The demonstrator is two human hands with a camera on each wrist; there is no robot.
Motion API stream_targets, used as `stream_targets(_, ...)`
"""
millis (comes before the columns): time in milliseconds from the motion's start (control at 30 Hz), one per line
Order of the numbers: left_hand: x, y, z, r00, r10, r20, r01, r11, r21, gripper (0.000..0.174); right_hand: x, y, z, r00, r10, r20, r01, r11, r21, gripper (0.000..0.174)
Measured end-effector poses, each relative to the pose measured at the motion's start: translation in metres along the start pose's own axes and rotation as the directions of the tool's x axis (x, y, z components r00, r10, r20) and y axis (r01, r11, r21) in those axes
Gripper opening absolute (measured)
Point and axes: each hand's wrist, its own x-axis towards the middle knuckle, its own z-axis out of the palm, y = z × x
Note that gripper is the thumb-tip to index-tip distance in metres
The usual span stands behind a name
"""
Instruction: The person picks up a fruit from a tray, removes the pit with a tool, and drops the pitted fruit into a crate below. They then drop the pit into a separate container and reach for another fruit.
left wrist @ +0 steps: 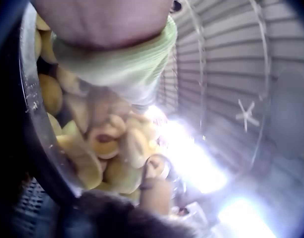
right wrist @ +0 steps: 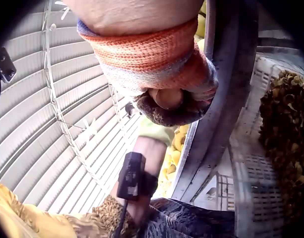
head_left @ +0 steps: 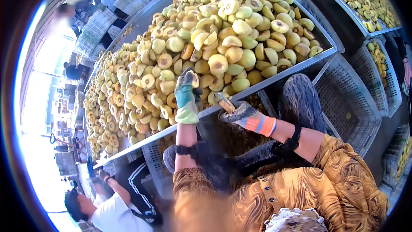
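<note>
Halved yellow peaches are heaped along a metal-edged table. My left hand, in a teal and pale green glove, is at the heap's near edge. It grips a peach half with its cut face showing. Just right of it, over the table's rim, my right hand wears a dark glove with an orange cuff. Its fingers curl round the wooden handle of a small tool with a metal end. In the right wrist view the round handle end shows within the fist.
Below the rim stands a crate of brown scraps. A grey plastic crate stands right of my knee. Another person sits at lower left. More fruit lies on a second table at upper right.
</note>
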Motion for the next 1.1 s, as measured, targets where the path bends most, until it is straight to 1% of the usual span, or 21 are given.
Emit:
stream_targets(33, -0.015, 0.002, -0.008, 0.998, -0.058, 0.037, 0.064, 0.979, -0.194, 0.034, 0.008, 0.016, -0.011, 0.99, -0.092, 0.106, 0.077, 0.987, 0.142, 0.021)
stream_targets(67, -0.029, 0.001, -0.013, 0.995, -0.093, 0.029, 0.097, 0.971, -0.217, 0.04, 0.012, 0.02, -0.012, 0.969, -0.101, 0.225, 0.024, 0.947, 0.32, 0.025)
stream_targets(100, -0.044, 0.001, -0.021, 0.984, -0.114, 0.137, 0.149, 0.948, -0.282, 0.038, 0.013, 0.024, -0.012, 0.967, -0.073, 0.244, 0.002, 0.961, 0.277, 0.031)
stream_targets(133, -0.049, -0.013, -0.028, 0.99, -0.124, 0.073, 0.141, 0.926, -0.349, 0.038, 0.012, 0.021, -0.006, 0.964, -0.044, 0.261, -0.018, 0.972, 0.232, 0.038)
stream_targets(167, -0.061, -0.013, -0.019, 0.989, -0.151, 0.005, 0.14, 0.901, -0.411, 0.037, 0.011, 0.022, -0.005, 0.958, -0.02, 0.285, -0.05, 0.97, 0.237, 0.043)
stream_targets(200, -0.074, -0.012, -0.01, 0.982, -0.177, -0.063, 0.128, 0.873, -0.471, 0.036, 0.012, 0.025, -0.004, 0.966, -0.015, 0.257, -0.024, 0.989, 0.148, 0.044)
stream_targets(233, -0.083, -0.013, -0.012, 0.976, -0.205, -0.07, 0.153, 0.88, -0.449, 0.034, 0.014, 0.03, -0.001, 0.974, -0.012, 0.227, -0.001, 0.998, 0.055, 0.045)
stream_targets(300, -0.093, -0.024, -0.016, 0.986, -0.143, -0.085, 0.097, 0.911, -0.402, 0.034, 0.017, 0.037, -0.002, 0.985, -0.02, 0.174, 0.051, 0.983, -0.175, 0.046)
stream_targets(367, -0.097, -0.033, -0.018, 0.993, -0.097, -0.069, 0.062, 0.915, -0.398, 0.035, 0.019, 0.045, -0.005, 0.99, -0.045, 0.137, 0.101, 0.893, -0.438, 0.045)
stream_targets(400, -0.101, -0.036, -0.019, 0.999, -0.036, -0.014, 0.028, 0.918, -0.396, 0.036, 0.021, 0.049, -0.006, 0.982, -0.061, 0.178, 0.109, 0.956, -0.273, 0.044)
stream_targets(500, -0.099, -0.044, -0.02, 0.994, 0.108, -0.026, -0.111, 0.961, -0.254, 0.033, 0.013, 0.035, 0.003, 0.987, -0.075, 0.144, 0.127, 0.909, -0.396, 0.045)
stream_targets(567, -0.1, -0.044, -0.017, 0.983, 0.181, -0.036, -0.184, 0.962, -0.201, 0.033, 0.013, 0.031, 0.006, 0.988, -0.117, 0.104, 0.155, 0.831, -0.534, 0.038)
stream_targets(633, -0.102, -0.039, -0.012, 0.959, 0.285, -0.014, -0.285, 0.954, -0.095, 0.034, 0.008, 0.025, 0.009, 0.947, -0.285, 0.149, 0.307, 0.658, -0.687, 0.029)
stream_targets(667, -0.102, -0.039, -0.012, 0.947, 0.319, -0.021, -0.32, 0.944, -0.075, 0.032, 0.006, 0.021, 0.012, 0.95, -0.273, 0.151, 0.293, 0.618, -0.73, 0.028)
stream_targets(733, -0.099, -0.049, -0.011, 0.956, 0.287, -0.069, -0.294, 0.946, -0.135, 0.03, 0.004, 0.016, 0.015, 0.957, -0.246, 0.154, 0.266, 0.53, -0.805, 0.026)
stream_targets(833, -0.097, -0.063, -0.01, 0.965, 0.235, -0.117, -0.259, 0.923, -0.285, 0.028, 0.012, 0.026, 0.009, 0.982, -0.108, 0.155, 0.189, 0.526, -0.829, 0.04)
stream_targets(867, -0.098, -0.065, -0.007, 0.968, 0.217, -0.125, -0.247, 0.906, -0.344, 0.028, 0.012, 0.028, 0.009, 0.987, -0.085, 0.136, 0.16, 0.542, -0.825, 0.039)
stream_targets(933, -0.1, -0.061, 0.004, 0.958, 0.163, -0.237, -0.224, 0.939, -0.26, 0.027, 0.011, 0.03, 0.008, 0.994, -0.04, 0.098, 0.103, 0.567, -0.817, 0.038)
stream_targets(967, -0.102, -0.056, 0.008, 0.945, 0.14, -0.294, -0.209, 0.953, -0.218, 0.028, 0.01, 0.03, 0.009, 0.994, -0.042, 0.102, 0.109, 0.53, -0.841, 0.038)
stream_targets(1067, -0.106, -0.051, 0.007, 0.939, 0.076, -0.335, -0.172, 0.948, -0.268, 0.025, 0.005, 0.023, 0.017, 0.99, -0.051, 0.128, 0.138, 0.408, -0.903, 0.038)
stream_targets(1100, -0.107, -0.051, 0.008, 0.93, 0.107, -0.351, -0.199, 0.951, -0.238, 0.025, 0.001, 0.019, 0.021, 0.988, -0.057, 0.14, 0.151, 0.361, -0.92, 0.038)
